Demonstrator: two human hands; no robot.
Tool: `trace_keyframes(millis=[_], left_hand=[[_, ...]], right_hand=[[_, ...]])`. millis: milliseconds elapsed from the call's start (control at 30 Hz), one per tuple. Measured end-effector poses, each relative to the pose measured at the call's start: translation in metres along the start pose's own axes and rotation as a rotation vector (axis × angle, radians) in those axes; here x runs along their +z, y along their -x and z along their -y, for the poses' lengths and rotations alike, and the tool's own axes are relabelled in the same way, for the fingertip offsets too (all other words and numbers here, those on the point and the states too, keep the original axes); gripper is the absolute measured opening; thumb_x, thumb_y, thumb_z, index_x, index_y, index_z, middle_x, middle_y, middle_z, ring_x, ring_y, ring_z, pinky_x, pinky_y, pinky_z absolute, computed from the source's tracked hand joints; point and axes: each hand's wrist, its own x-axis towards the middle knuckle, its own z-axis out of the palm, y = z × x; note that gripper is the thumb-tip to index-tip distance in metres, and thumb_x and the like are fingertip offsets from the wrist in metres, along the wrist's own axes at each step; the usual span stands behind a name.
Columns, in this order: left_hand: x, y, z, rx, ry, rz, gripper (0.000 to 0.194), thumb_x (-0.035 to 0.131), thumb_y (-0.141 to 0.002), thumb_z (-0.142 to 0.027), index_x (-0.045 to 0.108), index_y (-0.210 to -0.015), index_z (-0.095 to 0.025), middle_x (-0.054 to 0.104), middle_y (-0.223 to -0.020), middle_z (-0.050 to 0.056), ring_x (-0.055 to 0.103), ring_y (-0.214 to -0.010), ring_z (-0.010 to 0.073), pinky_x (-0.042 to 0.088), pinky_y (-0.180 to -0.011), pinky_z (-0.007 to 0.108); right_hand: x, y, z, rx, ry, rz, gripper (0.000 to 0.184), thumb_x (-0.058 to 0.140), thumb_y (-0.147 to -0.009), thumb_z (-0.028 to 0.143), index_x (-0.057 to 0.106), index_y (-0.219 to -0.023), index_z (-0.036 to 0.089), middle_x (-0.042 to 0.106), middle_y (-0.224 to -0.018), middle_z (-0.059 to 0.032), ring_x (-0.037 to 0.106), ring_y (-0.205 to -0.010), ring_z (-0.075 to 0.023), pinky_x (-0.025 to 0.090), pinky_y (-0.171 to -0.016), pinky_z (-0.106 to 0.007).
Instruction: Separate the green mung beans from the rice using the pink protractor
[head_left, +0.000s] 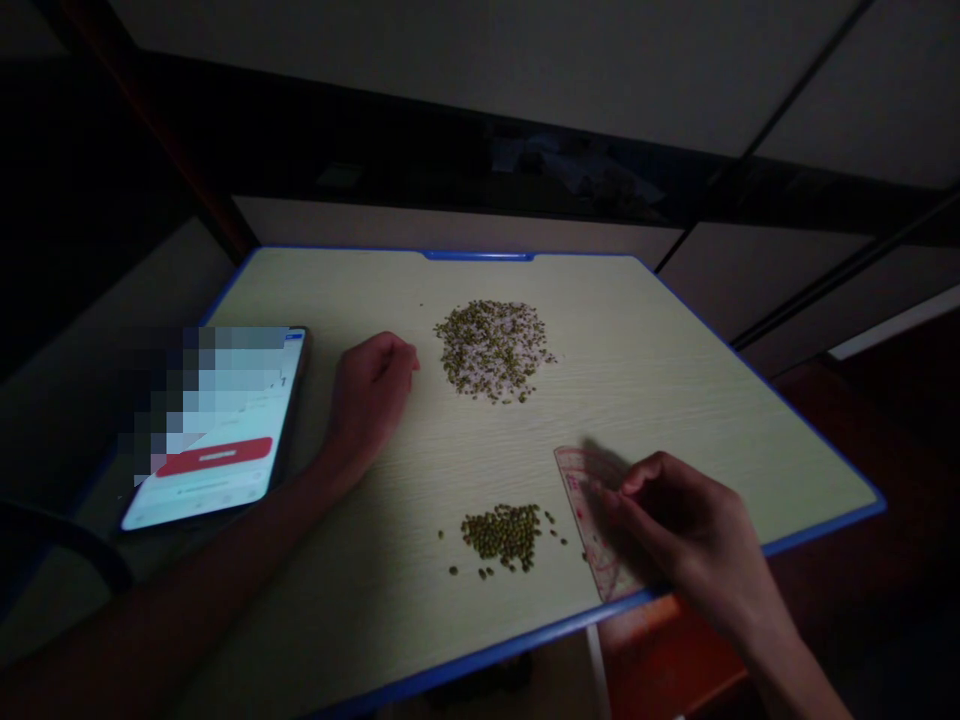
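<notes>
A mixed pile of small green beans and pale grains (493,350) lies spread out toward the back of the table. Just left of it my left hand (375,385) rests with its fingers curled closed; whatever is in them is hidden. Nearer the front edge is a smaller heap of green beans, apparently mung beans (501,535), with several strays around it. To the right of this heap lies a clear plastic protractor with red markings (581,500). Over it my right hand (694,525) is closed in a pinch, thumb against forefinger. I cannot make out what is between the fingertips.
A tablet or large phone (225,430) with a lit screen sits at the table's left side. The pale wood-grain table (712,420) has a blue rim. Behind it stand light cabinet fronts (465,60) with a dark band. An orange-red surface (660,650) shows below the front edge.
</notes>
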Motion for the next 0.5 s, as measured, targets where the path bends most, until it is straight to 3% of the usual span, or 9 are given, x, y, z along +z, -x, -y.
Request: trace_keyframes(millis=[367, 500], left_hand=[[0.000, -0.001, 0.005, -0.002, 0.011, 0.007, 0.017, 0.044, -0.068, -0.021, 0.044, -0.051, -0.020, 0.038, -0.042, -0.005, 0.035, -0.043, 0.0101, 0.025, -0.042, 0.024], [0.000, -0.001, 0.004, -0.005, 0.014, 0.003, 0.017, 0.044, -0.067, -0.022, 0.044, -0.051, -0.020, 0.039, -0.043, -0.005, 0.036, -0.043, 0.0104, 0.025, -0.042, 0.024]], right_hand=[[0.021, -0.001, 0.015, -0.008, -0.040, 0.112, 0.014, 0.058, -0.073, 0.027, 0.048, -0.065, 0.020, 0.048, -0.053, 0.0022, 0.040, -0.046, -0.0095, 0.031, -0.042, -0.024], [0.025, -0.003, 0.018, 0.001, -0.176, 0.157, 0.015, 0.061, -0.071, 0.022, 0.049, -0.063, 0.019, 0.050, -0.055, 0.0025, 0.042, -0.048, -0.0087, 0.033, -0.044, -0.022]])
